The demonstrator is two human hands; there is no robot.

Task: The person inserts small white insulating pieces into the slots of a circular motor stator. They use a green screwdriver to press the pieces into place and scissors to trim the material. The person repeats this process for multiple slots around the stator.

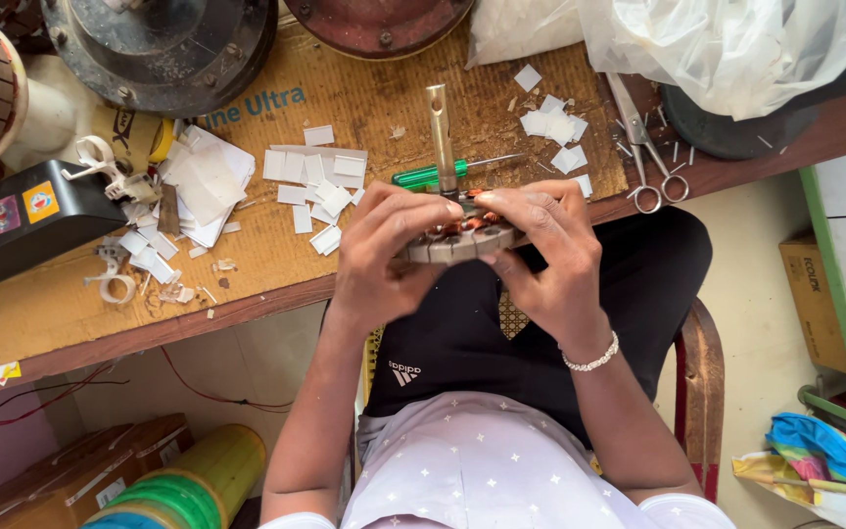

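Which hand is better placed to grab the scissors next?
Right hand, probably. The scissors lie on the bench to its side, nearer than to the left hand. Both hands hold the motor stator, so the left would have to keep it alone.

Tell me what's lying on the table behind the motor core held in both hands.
Behind the motor core a green-handled screwdriver lies on the cardboard sheet, crossed by the core's upright shaft. The left hand and right hand cover the table directly behind the core.
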